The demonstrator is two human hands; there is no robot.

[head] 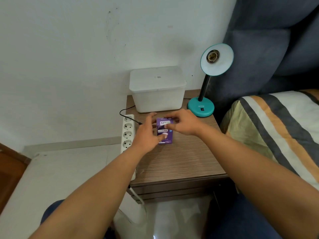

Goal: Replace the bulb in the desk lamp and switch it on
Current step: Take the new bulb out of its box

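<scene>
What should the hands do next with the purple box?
Probably lift the flap open and pull out the bulb. The lamp socket is empty, and both the left hand and right hand already hold the purple box at its top.

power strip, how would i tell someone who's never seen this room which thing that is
Start at the brown wooden bedside table against the white wall. Along its left edge runs the power strip, a long white bar with a row of round sockets and a black cord plugged in near its far end. Nothing else nearby has sockets.
</scene>
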